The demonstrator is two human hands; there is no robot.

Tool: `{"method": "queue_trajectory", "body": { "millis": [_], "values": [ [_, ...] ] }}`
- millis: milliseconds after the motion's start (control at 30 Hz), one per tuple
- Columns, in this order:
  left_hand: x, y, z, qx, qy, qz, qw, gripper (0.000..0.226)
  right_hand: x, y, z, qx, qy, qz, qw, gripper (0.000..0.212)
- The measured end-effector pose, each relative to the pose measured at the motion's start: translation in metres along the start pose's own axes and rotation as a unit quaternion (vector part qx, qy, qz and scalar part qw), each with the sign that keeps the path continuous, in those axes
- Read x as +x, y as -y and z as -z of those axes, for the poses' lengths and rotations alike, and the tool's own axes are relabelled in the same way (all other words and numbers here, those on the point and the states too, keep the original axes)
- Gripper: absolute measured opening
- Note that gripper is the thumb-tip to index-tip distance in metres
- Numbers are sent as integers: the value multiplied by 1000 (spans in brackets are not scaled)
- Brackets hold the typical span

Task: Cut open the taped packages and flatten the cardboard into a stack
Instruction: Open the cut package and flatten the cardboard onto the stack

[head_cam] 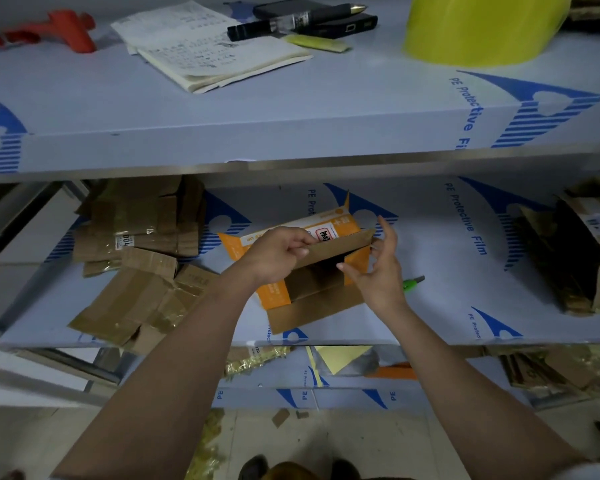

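Orange box [312,268] sits mid-shelf, already opened; our left hand [278,251] pinches its brown top flap, and our right hand [378,271] hovers beside it, fingers spread, holding nothing. We judge the flap may tear if yanked. One green cutter [413,283] lies near right. One flattened stack [136,268] left; unopened packages [582,251] far right, count unclear.

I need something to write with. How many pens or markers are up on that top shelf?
2: a black marker lying across a dark case near the notebook, and a yellow highlighter just in front of it. Others may be out of view.
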State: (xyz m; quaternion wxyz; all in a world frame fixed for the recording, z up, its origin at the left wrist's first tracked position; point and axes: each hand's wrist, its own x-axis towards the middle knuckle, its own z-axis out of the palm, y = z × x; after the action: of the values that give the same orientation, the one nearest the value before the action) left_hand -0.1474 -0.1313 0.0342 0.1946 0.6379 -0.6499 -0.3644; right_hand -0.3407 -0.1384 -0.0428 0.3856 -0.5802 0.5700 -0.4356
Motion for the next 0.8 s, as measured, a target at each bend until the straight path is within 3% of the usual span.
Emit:
{"method": "queue_trajectory", "body": {
  "millis": [133, 433, 533, 633, 700, 800],
  "values": [
    [-3, 5, 6, -12, 5, 9, 1000, 31, -1, 2, -4, -69, -1, 25, 997, 98],
    [-23, 32, 14, -15, -4, 4, 1000, 29, -10, -9, 8, -136, 128, 106, 977, 91],
    [-31, 44, 14, 88, -81, -22, 993, 19, -11, -9, 7, -119, 135, 104, 978, 87],
    [-45, 58, 8, 214, -233, -26, 948, 38, -9, -4, 6, -124, 143, 115, 975, 74],
    [-54, 73, 0, 191, -315, 4, 930, 50, -9, -2, 3, -130, 136, 126, 974, 67],
    [-61, 96, -16, 26, -329, 75, 941, 60, -10, -3, -4, -131, 132, 129, 974, 63]
  ]
}}
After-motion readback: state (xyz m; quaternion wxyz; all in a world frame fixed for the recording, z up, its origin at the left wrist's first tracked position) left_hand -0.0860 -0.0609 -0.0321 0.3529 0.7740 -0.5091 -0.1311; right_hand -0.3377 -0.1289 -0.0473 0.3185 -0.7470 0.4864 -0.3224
